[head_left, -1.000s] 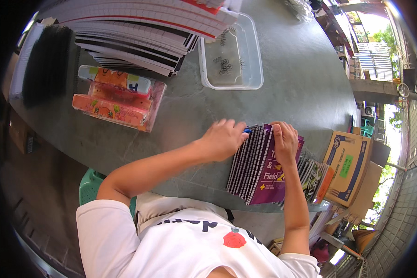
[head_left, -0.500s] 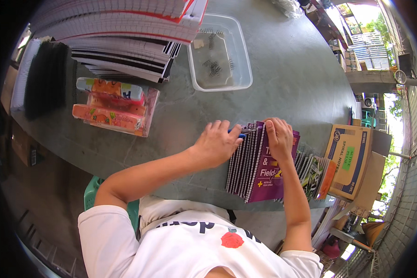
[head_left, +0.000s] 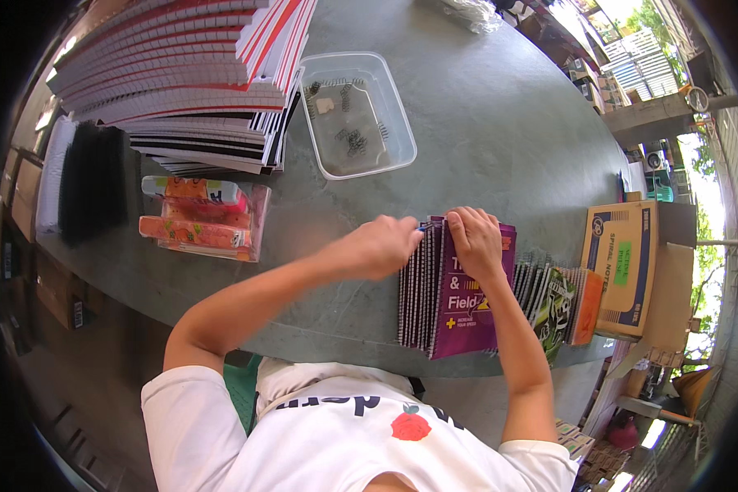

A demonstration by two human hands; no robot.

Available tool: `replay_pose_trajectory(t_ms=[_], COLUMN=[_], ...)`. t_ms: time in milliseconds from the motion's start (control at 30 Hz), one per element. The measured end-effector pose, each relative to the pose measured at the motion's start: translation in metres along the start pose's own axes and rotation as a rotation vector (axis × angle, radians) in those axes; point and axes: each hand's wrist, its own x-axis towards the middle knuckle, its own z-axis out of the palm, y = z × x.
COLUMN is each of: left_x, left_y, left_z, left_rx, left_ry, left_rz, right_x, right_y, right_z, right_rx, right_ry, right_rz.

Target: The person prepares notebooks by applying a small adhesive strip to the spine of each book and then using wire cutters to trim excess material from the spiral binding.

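Observation:
A row of spiral-bound notebooks with purple covers [head_left: 467,316] stands on the table in front of me, wire spines towards the left. My right hand [head_left: 476,238] is closed over the top corner of the nearest purple cover, thumb on its front and fingers over the edge. Blue-handled pliers [head_left: 422,228] are in my left hand [head_left: 385,246], which is slightly smeared by motion. Their tip is at the upper end of the notebooks' wire spines. My left fingers hide most of the handles.
A clear plastic tub [head_left: 398,123] holds bits of dark wire coil. Tall notebook stacks [head_left: 180,74], black wire coils [head_left: 94,180] and pink packs [head_left: 201,217] are at left. More spiral notebooks [head_left: 562,299] and a cardboard box [head_left: 619,271] stand at right.
My left hand has turned and shifted slightly, and less of the pliers shows. The view has shifted a little. My right hand keeps its hold on the notebook's corner.

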Motion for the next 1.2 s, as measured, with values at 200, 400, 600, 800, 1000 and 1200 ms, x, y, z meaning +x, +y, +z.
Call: replay_pose_trajectory(t_ms=[200, 400, 600, 800, 1000, 1200], left_x=[-0.01, -0.053, -0.047, 0.01, 0.028, 0.057], left_y=[-0.036, -0.105, -0.11, -0.081, -0.037, -0.075], left_z=[0.014, 0.025, 0.058, 0.111, 0.154, 0.156], left_rx=[0.412, 0.969, 0.992, -0.539, -0.804, -1.044], left_ry=[0.426, 0.881, 0.926, 0.638, 0.578, 0.514], left_rz=[0.367, 0.051, 0.304, 0.238, 0.307, 0.488], right_x=[0.0, -0.021, -0.03, -0.078, -0.111, -0.114], right_y=[0.008, -0.003, 0.01, 0.085, 0.102, 0.064], right_z=[-0.003, -0.001, 0.0, -0.014, -0.014, -0.033], right_rx=[0.01, -0.019, -0.164, 0.751, 1.328, 1.587], right_ry=[-0.063, 0.018, 0.151, 0.369, -0.203, -0.241], right_rz=[-0.022, -0.134, -0.137, 0.683, 1.035, 0.979])
